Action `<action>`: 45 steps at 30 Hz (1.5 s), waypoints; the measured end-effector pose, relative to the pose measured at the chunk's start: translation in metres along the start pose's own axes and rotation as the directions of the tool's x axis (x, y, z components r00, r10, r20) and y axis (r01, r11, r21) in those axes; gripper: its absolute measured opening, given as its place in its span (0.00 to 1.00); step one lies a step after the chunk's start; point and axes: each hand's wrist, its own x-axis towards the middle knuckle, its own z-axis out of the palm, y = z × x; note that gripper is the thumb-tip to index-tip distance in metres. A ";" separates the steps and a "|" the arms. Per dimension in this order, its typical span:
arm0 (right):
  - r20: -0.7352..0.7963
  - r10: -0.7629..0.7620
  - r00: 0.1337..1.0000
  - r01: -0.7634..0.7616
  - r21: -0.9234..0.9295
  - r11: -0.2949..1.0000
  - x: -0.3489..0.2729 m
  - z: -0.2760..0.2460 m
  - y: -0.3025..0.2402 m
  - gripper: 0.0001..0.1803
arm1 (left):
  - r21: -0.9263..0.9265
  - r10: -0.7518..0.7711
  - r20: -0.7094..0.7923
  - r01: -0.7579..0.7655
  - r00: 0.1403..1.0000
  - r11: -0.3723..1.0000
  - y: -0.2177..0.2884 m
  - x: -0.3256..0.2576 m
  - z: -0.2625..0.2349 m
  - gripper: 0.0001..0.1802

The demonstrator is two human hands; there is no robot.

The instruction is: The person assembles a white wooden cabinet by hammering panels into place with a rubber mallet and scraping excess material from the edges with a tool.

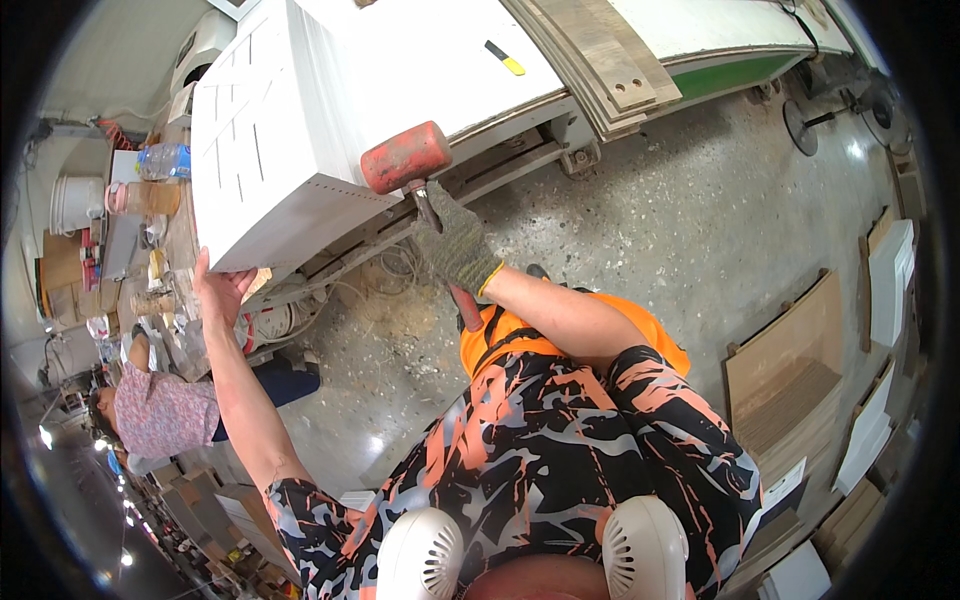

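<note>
Bare and half-curled, the left hand [224, 288] touches the lower left corner of the stack of white boards [260, 150], which is at the table's left end by the near edge; whether it pinches the boards or only steadies them, I cannot tell. Gloved and closed round its shaft, the right hand [455, 245] has the mallet [407, 157], its red head over the stack's lower right corner in this view; contact there is hard to judge. For mallet work on these edges, light, square taps seem best, the striking face flat to the boards and the left fingers kept clear; a glancing hit could chip a corner. At the upper rim the far part of the stack is cut off. Rightward, the knife [505, 58] lies on the table [440, 60], and planks [600, 60] jut past its near edge, their far ends out of view.
</note>
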 end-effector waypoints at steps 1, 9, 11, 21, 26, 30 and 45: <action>-0.004 -0.002 1.000 0.001 -0.002 1.000 -0.001 0.000 0.000 0.27 | 0.014 -0.001 0.001 0.001 1.000 1.000 0.000 0.000 0.000 0.49; 0.001 0.005 1.000 -0.005 -0.004 1.000 -0.004 0.002 0.004 0.31 | 0.020 0.005 -0.014 -0.005 1.000 1.000 0.000 -0.001 0.001 0.47; 0.016 0.032 0.999 -0.033 0.025 0.999 -0.001 0.001 0.002 0.31 | 0.016 0.008 0.002 -0.008 1.000 1.000 -0.001 0.000 -0.002 0.48; 0.021 -0.058 0.998 0.059 -0.009 0.998 0.002 -0.003 -0.005 0.27 | 0.027 0.018 -0.003 -0.018 1.000 0.999 0.000 -0.002 0.002 0.50; -0.031 -0.060 0.998 0.061 0.032 0.998 0.003 0.000 0.001 0.25 | 0.031 0.023 -0.004 -0.023 1.000 0.999 0.000 0.000 0.000 0.49; -0.012 -0.030 0.999 0.030 0.006 1.000 0.003 -0.001 -0.002 0.27 | -0.003 0.003 -0.008 -0.003 1.000 1.000 -0.001 0.003 -0.003 0.45; 0.005 -0.147 0.989 0.147 0.022 0.989 0.014 -0.009 -0.027 0.28 | 0.007 0.007 0.006 -0.007 1.000 1.000 0.000 0.001 -0.001 0.46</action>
